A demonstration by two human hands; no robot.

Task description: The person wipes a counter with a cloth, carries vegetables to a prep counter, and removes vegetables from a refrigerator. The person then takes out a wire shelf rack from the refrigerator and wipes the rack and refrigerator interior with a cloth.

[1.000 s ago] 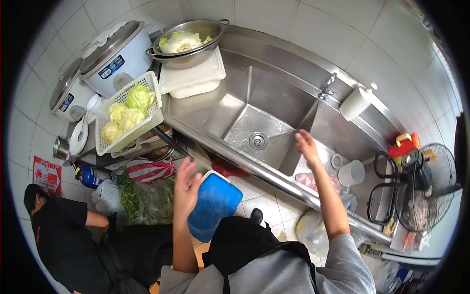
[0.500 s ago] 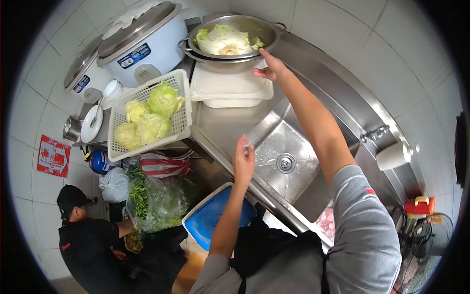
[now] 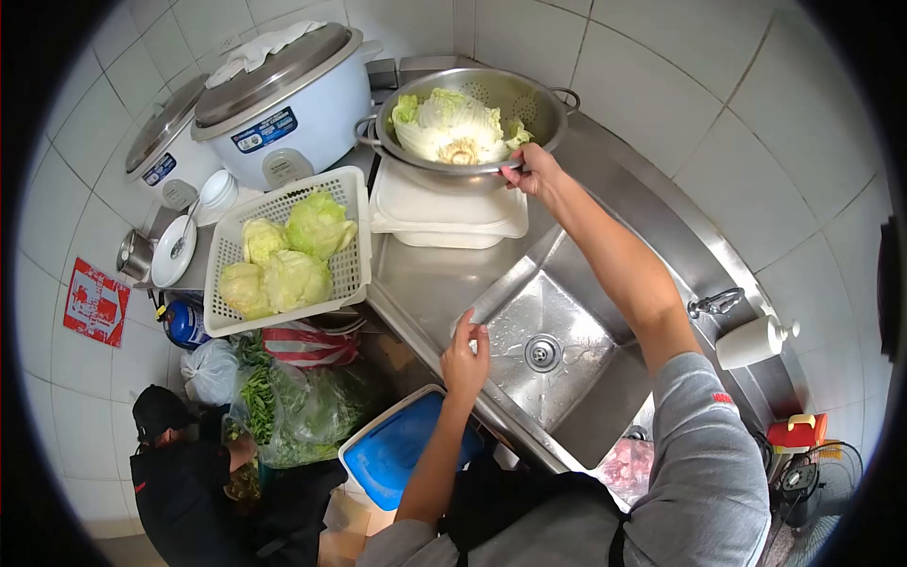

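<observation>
Surface point(image 3: 416, 276): smooth steel
Colander point(image 3: 531, 109): round perforated metal, above plastic tub point(image 3: 444, 208)
Cabbage point(image 3: 449, 128): ruffled leaves, inside colander
Right hand point(image 3: 536, 172): fingers closed on colander's rim
Left hand point(image 3: 465, 367): fingers half-curled, empty

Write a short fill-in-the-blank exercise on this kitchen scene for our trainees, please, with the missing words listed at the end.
1. The person's ____ hand is on the rim of the metal colander.
2. The other hand holds ____.
3. In the white basket, ____ pale green heads can be seen.
4. The crouching co-worker's cap is ____.

Missing words: right; nothing; four; black.
</observation>
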